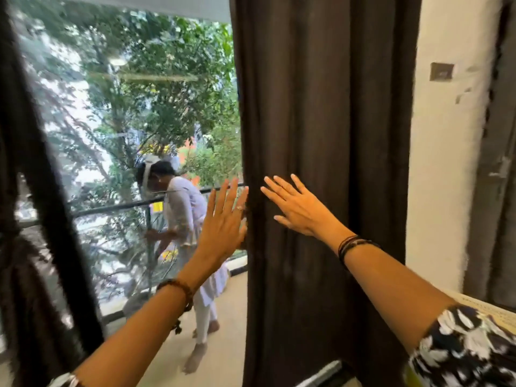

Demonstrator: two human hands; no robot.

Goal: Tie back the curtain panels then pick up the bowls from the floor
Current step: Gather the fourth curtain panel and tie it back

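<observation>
A dark brown curtain panel (321, 121) hangs in folds right of centre, in front of a large window. My left hand (223, 224) is flat and spread at the curtain's left edge, its fingertips touching the fabric. My right hand (296, 208) lies spread on the front of the same panel, fingers apart and pointing up-left. Neither hand grips the cloth. A second dark curtain panel (19, 219) hangs blurred at the far left. No bowls are in view.
The window glass (125, 121) shows trees, a railing and a reflected person in white clothes. A white wall (446, 163) with a small switch plate (441, 71) stands right of the curtain. Another dark drape (497, 191) hangs at the far right.
</observation>
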